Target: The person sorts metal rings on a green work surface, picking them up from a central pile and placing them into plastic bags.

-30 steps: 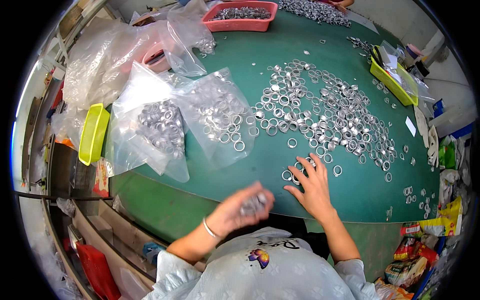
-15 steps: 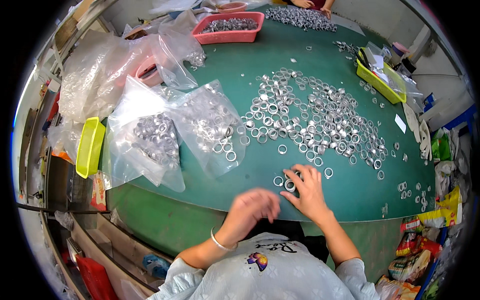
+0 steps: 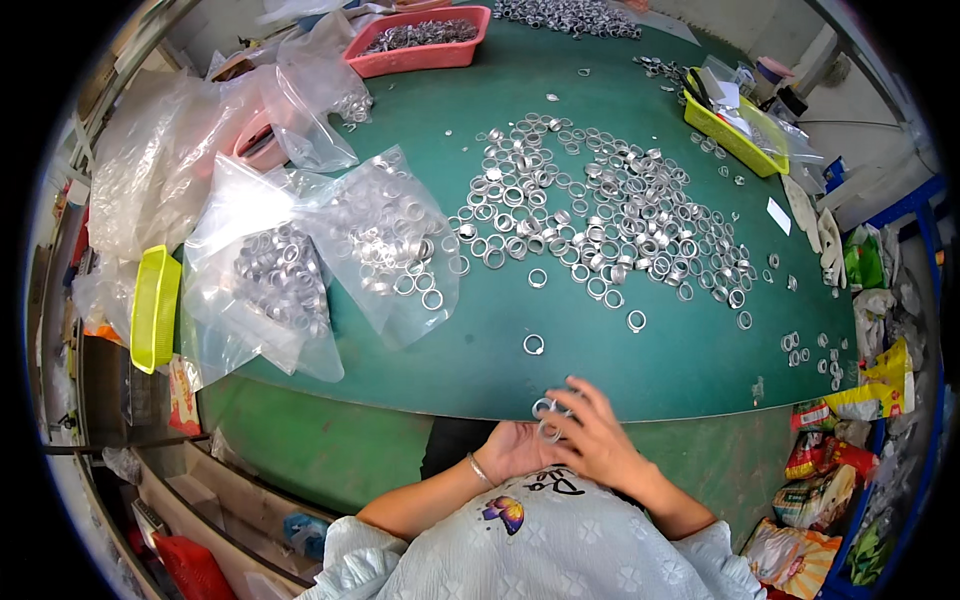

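Observation:
Several small silver metal rings are held in the fingers of my right hand, at the near edge of the green table. Just under it and to the left, my left hand lies palm up with its fingers extended; their tips are hidden behind the right hand. One loose ring lies on the table in front of my hands. Beyond it spreads a large pile of similar rings. To the left, two clear plastic bags, a nearer one and one beside it, contain more rings.
A pink tray of metal parts stands at the far left. A yellow basket with tools and papers sits far right, near white gloves. An upright yellow basket is at the left edge. Shelves with colourful packets flank the right.
My right hand has lifted rings off the table and drawn them back toward me. The left hand has moved in beneath it, palm up. One ring stays on the table. The view has shifted slightly.

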A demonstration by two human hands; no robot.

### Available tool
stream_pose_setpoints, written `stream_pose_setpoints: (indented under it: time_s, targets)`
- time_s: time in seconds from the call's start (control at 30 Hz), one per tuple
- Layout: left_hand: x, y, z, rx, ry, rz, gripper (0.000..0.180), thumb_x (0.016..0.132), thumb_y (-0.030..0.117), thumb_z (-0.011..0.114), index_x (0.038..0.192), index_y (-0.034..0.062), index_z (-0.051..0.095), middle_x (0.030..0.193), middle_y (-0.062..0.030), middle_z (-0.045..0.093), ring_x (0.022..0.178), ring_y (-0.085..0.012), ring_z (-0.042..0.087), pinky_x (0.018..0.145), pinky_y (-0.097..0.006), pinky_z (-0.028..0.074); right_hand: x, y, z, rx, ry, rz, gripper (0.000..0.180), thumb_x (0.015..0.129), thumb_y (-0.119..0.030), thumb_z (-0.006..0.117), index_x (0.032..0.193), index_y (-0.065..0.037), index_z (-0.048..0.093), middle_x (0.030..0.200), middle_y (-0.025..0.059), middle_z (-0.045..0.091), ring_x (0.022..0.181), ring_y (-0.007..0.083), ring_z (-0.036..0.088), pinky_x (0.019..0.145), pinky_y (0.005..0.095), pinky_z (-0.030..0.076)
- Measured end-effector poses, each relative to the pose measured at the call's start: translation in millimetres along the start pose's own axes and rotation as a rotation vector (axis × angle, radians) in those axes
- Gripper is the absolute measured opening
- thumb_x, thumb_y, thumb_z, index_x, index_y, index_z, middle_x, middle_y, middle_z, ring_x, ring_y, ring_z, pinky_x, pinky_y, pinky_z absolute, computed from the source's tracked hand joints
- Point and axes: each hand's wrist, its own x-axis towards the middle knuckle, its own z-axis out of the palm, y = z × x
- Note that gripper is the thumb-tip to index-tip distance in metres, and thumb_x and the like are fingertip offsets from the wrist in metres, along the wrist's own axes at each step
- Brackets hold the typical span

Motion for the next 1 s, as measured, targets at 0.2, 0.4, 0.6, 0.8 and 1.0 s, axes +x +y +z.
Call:
stream_pose_setpoints:
  time_s: [0.2,0.4,0.6,0.8,1.0]
  targets:
    - [-12.8,5.1,1.4,0.067,0.437,0.025,0.045,0.097,0.035,0.039,0.123,-0.0001,0.052,0.124,-0.0198,0.056,0.116,-0.0382,0.053,0.106,-0.056,0.036,38.6,-0.8,-7.4,0.040,0.048,-0.012,0.056,0.073,-0.020,0.075,0.124,-0.006,0.056,0.139,0.0141,0.044,0.132,0.0387,0.036,0.104,0.0493,0.034]
    - [-9.6,1.6,19.4,0.120,0.506,0.017,0.043,0.095,0.028,0.039,0.122,-0.0013,0.054,0.122,-0.0214,0.057,0.119,-0.0409,0.050,0.109,-0.059,0.030,48.0,16.4,-2.5,0.024,-0.036,-0.034,0.050,0.077,-0.019,0.072,0.121,-0.002,0.056,0.141,0.0138,0.044,0.134,0.0322,0.037,0.110,0.0492,0.030]
    - [-23.5,5.7,1.3,0.127,0.484,0.050,0.034,0.096,0.027,0.041,0.115,0.0016,0.054,0.115,-0.0171,0.059,0.110,-0.0315,0.056,0.096,-0.051,0.044,-3.0,-0.3,0.3,0.203,-0.164,-0.137,0.037,0.080,-0.016,0.070,0.113,-0.002,0.061,0.131,0.0132,0.052,0.128,0.0327,0.045,0.107,0.0502,0.035]
    - [-34.6,11.2,-6.7,0.144,0.555,0.009,0.029,0.096,0.024,0.044,0.108,0.0001,0.056,0.107,-0.0156,0.061,0.099,-0.0284,0.061,0.088,-0.047,0.050,-2.9,2.7,1.2,0.256,-0.039,-0.195,0.022,0.078,-0.009,0.071,0.099,-0.003,0.066,0.111,0.0096,0.064,0.114,0.0305,0.058,0.096,0.0472,0.045]
    - [-41.2,2.0,42.3,0.251,0.806,-0.051,0.026,0.093,0.018,0.052,0.110,-0.0023,0.057,0.106,-0.0172,0.061,0.099,-0.0300,0.060,0.085,-0.045,0.051,5.9,5.4,-5.5,0.251,0.283,-0.022,0.014,0.075,0.003,0.068,0.089,0.002,0.067,0.089,0.0110,0.066,0.088,0.0283,0.064,0.077,0.0387,0.048]
